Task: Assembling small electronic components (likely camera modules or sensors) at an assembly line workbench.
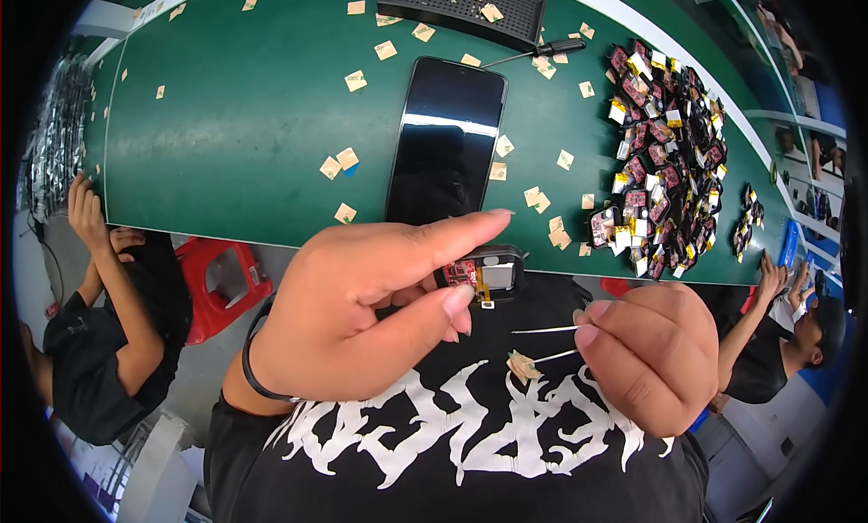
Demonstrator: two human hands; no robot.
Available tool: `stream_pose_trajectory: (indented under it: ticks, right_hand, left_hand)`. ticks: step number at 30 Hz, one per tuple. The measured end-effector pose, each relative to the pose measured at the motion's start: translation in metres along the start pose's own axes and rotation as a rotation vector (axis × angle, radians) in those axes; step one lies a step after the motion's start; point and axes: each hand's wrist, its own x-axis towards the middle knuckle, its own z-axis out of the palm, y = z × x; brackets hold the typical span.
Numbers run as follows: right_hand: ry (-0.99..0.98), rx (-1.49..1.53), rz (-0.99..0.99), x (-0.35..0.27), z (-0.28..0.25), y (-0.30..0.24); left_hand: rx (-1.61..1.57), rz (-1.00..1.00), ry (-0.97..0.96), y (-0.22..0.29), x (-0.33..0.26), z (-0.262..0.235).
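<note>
My left hand [362, 306] holds a small black device casing [504, 272] in front of my chest. Inside the open casing I see a red circuit board and a silvery part; my fingers partly cover it. To its right, my right hand [655, 356] pinches metal tweezers [551, 329] whose two thin prongs stand apart. At the lower prong's tip is a small clump of tan paper pieces [523, 367], apart from the casing. Just beyond my left hand, a dark smartphone [448, 143] lies on the green table [244, 134].
A big heap of similar casings [665, 161] covers the table's right side, with a smaller group [749, 223] farther right. Tan squares [355, 81] lie scattered. At the back are a black tray [461, 12] and a screwdriver [561, 47]. People sit at both sides; a red stool [221, 283] stands left.
</note>
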Motion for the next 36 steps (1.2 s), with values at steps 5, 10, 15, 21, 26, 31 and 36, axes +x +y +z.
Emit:
stream_pose_trajectory:
  ticks: [5, 10, 15, 21, 26, 31, 36]
  right_hand:
    - [-0.01, 0.047, 0.05, 0.001, 0.001, 0.001]
    - [-0.019, 0.07, 0.242, -0.003, 0.005, -0.009]
    - [-0.043, 0.048, 0.455, -0.012, 0.01, -0.023]
    - [0.012, -0.005, 0.561, -0.017, 0.016, -0.036]
    - [0.01, -0.054, 0.767, -0.031, 0.011, -0.037]
    - [0.091, -0.2, 0.97, -0.077, 0.011, -0.019]
    - [-0.043, -0.302, 0.887, -0.085, 0.005, -0.006]
  left_hand:
    - [0.056, 0.097, -0.036, 0.002, -0.007, -0.012]
    - [0.195, 0.185, -0.039, 0.003, -0.011, -0.023]
    - [0.238, 0.227, -0.075, 0.0, -0.011, -0.038]
    - [0.289, 0.249, -0.142, 0.005, -0.001, -0.052]
    - [0.334, 0.141, -0.025, 0.004, 0.005, -0.064]
    - [0.334, 0.005, 0.562, -0.017, -0.012, -0.118]
    - [0.583, -0.081, 0.716, -0.035, -0.036, -0.199]
